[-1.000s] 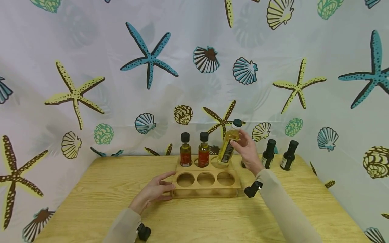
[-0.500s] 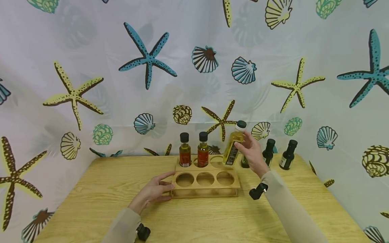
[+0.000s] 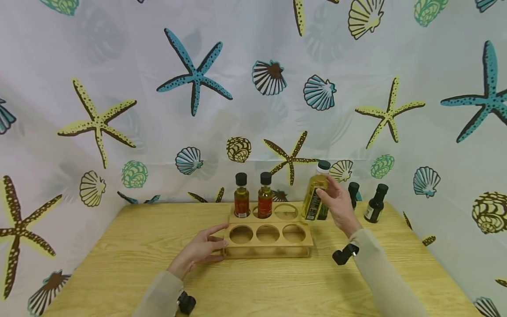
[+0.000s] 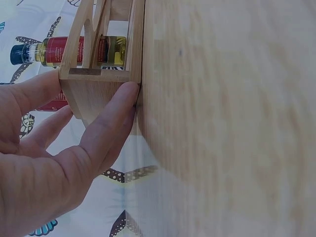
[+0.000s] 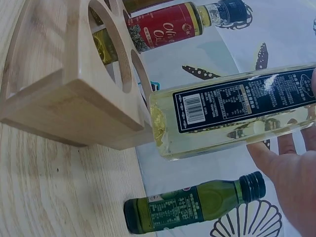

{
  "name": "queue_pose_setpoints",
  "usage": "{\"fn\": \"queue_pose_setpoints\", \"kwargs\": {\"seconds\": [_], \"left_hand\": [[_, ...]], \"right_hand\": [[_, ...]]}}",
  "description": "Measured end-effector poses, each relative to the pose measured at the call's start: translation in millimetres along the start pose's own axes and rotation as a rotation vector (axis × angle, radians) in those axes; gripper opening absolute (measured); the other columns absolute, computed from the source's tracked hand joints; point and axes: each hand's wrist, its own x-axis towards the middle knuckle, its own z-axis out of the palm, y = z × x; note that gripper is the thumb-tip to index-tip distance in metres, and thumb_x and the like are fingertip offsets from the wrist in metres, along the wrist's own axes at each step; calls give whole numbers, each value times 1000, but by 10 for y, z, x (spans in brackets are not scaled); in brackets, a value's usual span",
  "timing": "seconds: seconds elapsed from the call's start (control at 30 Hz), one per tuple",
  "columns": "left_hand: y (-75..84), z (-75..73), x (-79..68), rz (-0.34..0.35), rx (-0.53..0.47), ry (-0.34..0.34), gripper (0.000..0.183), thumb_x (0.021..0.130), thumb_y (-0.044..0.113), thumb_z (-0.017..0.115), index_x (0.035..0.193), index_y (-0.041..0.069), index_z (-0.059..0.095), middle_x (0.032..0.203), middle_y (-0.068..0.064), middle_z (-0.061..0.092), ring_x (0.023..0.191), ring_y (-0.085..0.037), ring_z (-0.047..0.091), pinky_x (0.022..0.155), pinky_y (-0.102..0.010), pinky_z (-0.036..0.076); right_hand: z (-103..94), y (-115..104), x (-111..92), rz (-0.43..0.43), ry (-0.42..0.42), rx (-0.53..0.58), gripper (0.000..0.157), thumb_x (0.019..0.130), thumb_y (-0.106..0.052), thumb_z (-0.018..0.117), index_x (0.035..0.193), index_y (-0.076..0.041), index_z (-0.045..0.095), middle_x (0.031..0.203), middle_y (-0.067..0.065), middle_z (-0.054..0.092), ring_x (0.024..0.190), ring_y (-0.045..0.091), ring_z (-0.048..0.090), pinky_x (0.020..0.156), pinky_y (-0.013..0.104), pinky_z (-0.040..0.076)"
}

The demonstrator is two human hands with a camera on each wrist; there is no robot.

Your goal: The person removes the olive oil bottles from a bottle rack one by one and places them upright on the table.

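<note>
My right hand [image 3: 337,204] grips a square clear bottle of yellow oil [image 3: 314,196] with a dark cap and black label. It is raised beside the right end of a two-tier wooden bottle rack [image 3: 269,251], tilted with its cap to the right. In the right wrist view the oil bottle [image 5: 232,106] has its base near the rack's corner. My left hand [image 3: 200,247] holds the rack's left end, thumb and fingers spread against it. Two red-labelled oil bottles [image 3: 241,204] stand in the back row. The third back hole and the front three holes are bare.
A green oil bottle [image 5: 190,205] stands on the table right of the rack, partly hidden behind the held one in the head view. Two dark bottles stand further right, one [image 3: 375,204] in full view. A patterned cloth [image 3: 158,132] hangs behind the wooden table [image 3: 158,233].
My right hand has carried the yellow oil bottle rightward, from over the back-right hole to beside the rack's end. The left hand and the rack have stayed in place.
</note>
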Motion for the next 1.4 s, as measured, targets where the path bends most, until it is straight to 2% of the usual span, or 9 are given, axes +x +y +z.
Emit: {"fn": "queue_pose_setpoints", "kwargs": {"seconds": [0.07,0.17,0.37,0.47,0.67,0.83,1.17,1.23,1.4], "left_hand": [[2,2,5,0,2,0,58,97,9,62,150,23,42,137,-27,44,114,-30,58,83,-46,59],[5,2,1,-4,0,-2,59,97,9,62,150,23,42,138,-27,43,115,-31,57,83,-46,59],[-15,-11,-6,-2,4,-10,59,97,11,62,151,22,41,138,-28,42,115,-33,57,83,-45,59],[-34,-18,-3,-2,1,-11,59,97,12,62,151,22,40,138,-28,42,115,-32,57,83,-44,59],[-51,-13,3,-3,-2,-8,59,97,11,62,151,23,41,137,-27,43,112,-30,58,83,-44,59],[-51,-7,-1,-2,0,-3,58,97,10,62,150,23,42,136,-26,44,112,-30,58,82,-45,59],[-4,-6,33,-5,15,12,58,97,11,62,150,24,42,135,-25,45,112,-28,59,83,-45,59],[1,-9,40,-9,22,15,58,97,12,62,150,25,43,136,-25,45,113,-28,58,83,-44,59],[-10,-8,21,-12,28,9,58,97,13,62,150,25,42,138,-25,45,115,-29,58,82,-44,59]], "right_hand": [[-32,7,-10,-7,-1,4,72,97,-22,64,157,-19,25,160,7,27,123,11,48,94,18,48],[-71,17,-29,-4,-5,15,73,97,-21,64,158,-18,23,162,7,23,130,15,45,95,17,47],[-143,56,-67,12,-21,3,74,99,-21,61,159,-16,18,164,6,16,148,26,25,115,40,36],[-173,70,-78,24,-18,-19,74,99,-22,60,159,-16,17,165,7,14,149,27,23,116,47,33],[-243,96,-105,39,5,-42,72,100,-20,59,159,-12,18,164,10,14,149,32,22,115,52,32],[-305,131,-134,53,-6,-38,75,99,-21,60,159,-12,16,165,11,12,149,34,18,116,54,29],[-497,194,-169,78,-35,-113,77,99,-27,60,159,-15,13,164,11,18,147,32,24,115,54,31],[-529,205,-183,84,-41,-118,77,99,-27,60,159,-14,13,163,12,19,147,32,26,114,51,35],[-593,264,-210,86,-68,-118,79,100,-26,60,159,-11,11,164,13,15,149,32,20,116,49,32]]}}
